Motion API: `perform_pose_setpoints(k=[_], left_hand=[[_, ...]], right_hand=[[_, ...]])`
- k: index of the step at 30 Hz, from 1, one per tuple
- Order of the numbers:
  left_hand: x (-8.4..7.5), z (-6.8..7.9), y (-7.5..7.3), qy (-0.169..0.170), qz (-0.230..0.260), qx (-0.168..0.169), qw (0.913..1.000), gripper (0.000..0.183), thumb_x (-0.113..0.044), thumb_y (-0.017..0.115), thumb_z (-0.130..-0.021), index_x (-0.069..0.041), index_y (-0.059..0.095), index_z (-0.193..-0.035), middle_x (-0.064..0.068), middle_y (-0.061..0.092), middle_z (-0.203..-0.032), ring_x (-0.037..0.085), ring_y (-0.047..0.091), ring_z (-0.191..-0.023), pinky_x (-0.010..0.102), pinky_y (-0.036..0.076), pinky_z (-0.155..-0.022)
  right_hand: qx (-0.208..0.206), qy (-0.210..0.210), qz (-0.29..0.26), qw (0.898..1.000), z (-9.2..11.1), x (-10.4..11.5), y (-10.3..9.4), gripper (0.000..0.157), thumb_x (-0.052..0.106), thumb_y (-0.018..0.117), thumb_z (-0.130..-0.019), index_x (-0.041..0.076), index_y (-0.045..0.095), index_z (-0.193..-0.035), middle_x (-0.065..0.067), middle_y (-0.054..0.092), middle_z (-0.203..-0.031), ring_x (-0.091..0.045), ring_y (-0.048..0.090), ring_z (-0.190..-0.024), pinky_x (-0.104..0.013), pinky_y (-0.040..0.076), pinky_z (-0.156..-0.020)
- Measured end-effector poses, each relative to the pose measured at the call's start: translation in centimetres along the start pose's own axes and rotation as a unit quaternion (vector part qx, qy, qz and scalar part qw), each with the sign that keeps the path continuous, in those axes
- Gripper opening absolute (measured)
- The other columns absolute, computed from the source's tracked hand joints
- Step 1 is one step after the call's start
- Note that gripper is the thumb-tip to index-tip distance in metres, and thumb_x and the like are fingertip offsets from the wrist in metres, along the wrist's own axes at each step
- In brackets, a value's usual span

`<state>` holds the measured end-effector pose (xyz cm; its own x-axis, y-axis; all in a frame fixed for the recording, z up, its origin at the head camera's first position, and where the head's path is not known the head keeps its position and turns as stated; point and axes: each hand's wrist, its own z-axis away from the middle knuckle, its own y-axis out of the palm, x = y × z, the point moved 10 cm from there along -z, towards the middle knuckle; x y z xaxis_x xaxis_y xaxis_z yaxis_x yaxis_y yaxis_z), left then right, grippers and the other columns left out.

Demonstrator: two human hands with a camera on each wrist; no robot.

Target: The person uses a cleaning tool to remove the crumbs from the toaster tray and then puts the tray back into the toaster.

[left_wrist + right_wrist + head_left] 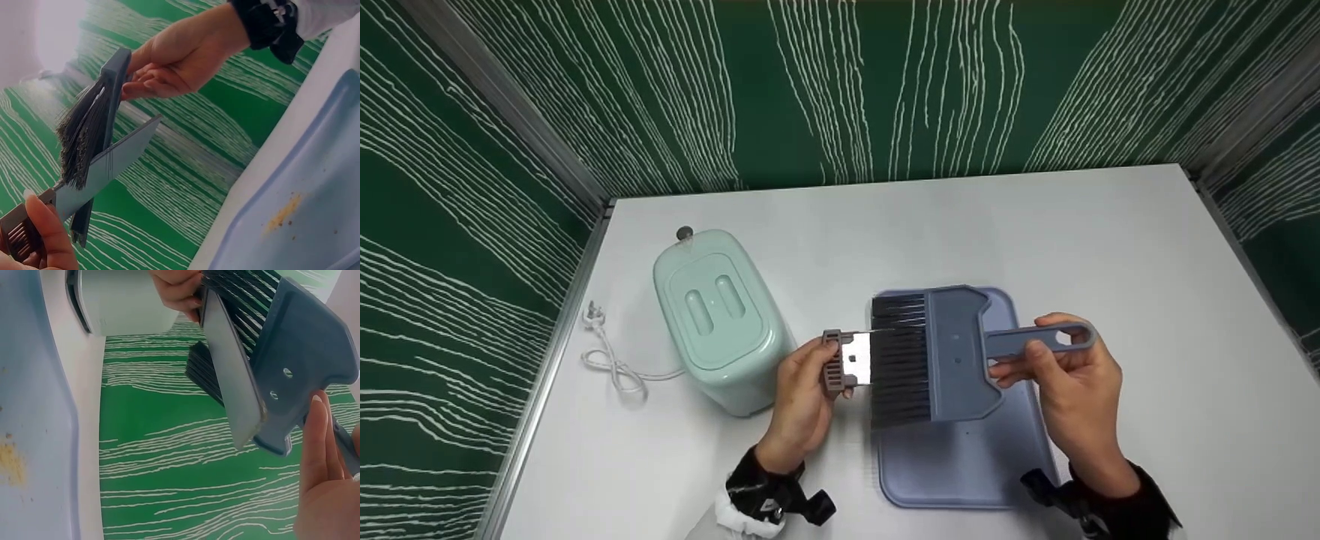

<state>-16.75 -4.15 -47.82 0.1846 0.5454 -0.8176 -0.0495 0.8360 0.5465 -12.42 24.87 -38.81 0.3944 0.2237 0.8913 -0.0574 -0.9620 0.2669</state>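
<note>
The brush (930,352) is held in the air above the blue dustpan (960,465), its dark bristles pointing toward the left hand. The right hand (1072,382) curls its fingers round the brush handle. The left hand (802,390) pinches the grey ribbed handle of a scraper (847,360), whose flat metal blade lies against the bristles. Orange crumbs (284,212) lie in the dustpan. A mint-green toaster (716,319) stands on the white table (1110,247) to the left, with its white cord (611,356) beside it.
</note>
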Motion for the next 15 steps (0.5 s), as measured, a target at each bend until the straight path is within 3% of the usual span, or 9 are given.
perform_pose_setpoints(k=[6, 15], left_hand=[[-0.1, 0.0, -0.1, 0.000, 0.003, 0.000, 1.0000, 0.022, -0.005, 0.050, -0.104, 0.007, 0.069, -0.107, 0.013, 0.069, -0.089, 0.014, 0.060, -0.065, 0.020, 0.051, -0.050], [-0.2, 0.0, -0.2, -0.001, -0.013, -0.002, 0.9999, 0.024, -0.007, 0.050, -0.105, 0.007, 0.069, -0.109, 0.013, 0.070, -0.089, 0.014, 0.060, -0.066, 0.021, 0.050, -0.051]], right_hand=[[-0.012, -0.002, 0.000, 1.000, -0.3, 0.3, -0.9, 0.024, -0.012, 0.053, -0.103, -0.008, 0.055, -0.126, -0.018, 0.077, -0.089, -0.023, 0.076, -0.069, -0.030, 0.063, -0.064], [-0.037, -0.020, -0.047, 0.998, -0.7, 0.8, -2.2, 0.023, -0.013, 0.052, -0.103, -0.010, 0.054, -0.125, -0.021, 0.073, -0.086, -0.024, 0.074, -0.066, -0.030, 0.063, -0.064]])
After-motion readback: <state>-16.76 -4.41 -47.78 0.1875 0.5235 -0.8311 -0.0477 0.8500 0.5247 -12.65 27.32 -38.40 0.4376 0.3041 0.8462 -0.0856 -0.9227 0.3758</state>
